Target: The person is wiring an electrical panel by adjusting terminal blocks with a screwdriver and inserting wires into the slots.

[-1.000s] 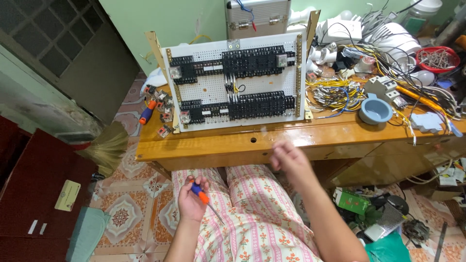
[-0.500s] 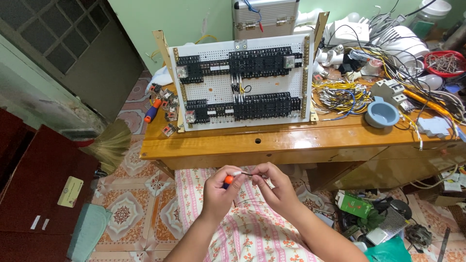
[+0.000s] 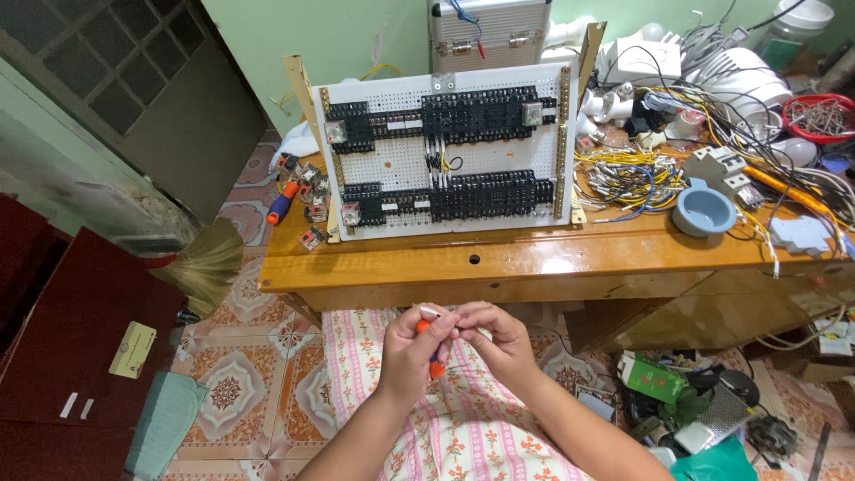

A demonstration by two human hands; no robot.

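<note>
Your left hand (image 3: 411, 346) grips the orange screwdriver (image 3: 430, 349); right hand (image 3: 495, 337) pinches a small white part (image 3: 434, 311) over your lap. Slip risk: part drops to floor.

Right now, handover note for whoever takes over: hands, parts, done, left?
Left hand: grip closed on the small orange-handled screwdriver, held over the lap.
Right hand: fingertips pinch a thin pale wire end against the screwdriver tip.
White perforated panel with black terminal rows stands upright on the wooden desk; loose yellow and blue wires and a blue round bowl lie to its right.
Done: a few short wires at panel centre.
Left: most terminals show no wires.
</note>
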